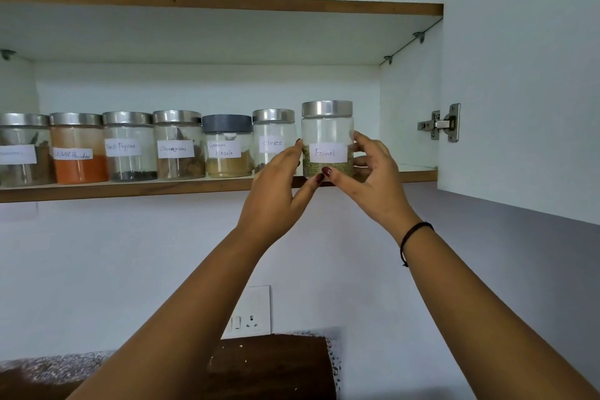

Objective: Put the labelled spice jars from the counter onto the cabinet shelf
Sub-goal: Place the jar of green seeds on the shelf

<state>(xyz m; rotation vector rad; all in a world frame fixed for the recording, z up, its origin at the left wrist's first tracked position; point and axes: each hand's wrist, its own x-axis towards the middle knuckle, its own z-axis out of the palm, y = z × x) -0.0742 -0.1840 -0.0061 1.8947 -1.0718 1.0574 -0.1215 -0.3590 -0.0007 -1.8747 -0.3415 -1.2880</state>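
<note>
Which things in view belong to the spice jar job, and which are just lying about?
Job: Fennel jar, held by left hand and right hand; Cloves jar; Garam Masala jar; Cinnamon jar; Black Pepper jar; cabinet shelf.
Lying about: wall socket; door hinge; wristband.

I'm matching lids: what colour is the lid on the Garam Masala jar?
Dark grey lid; clearest in the head view.
</note>
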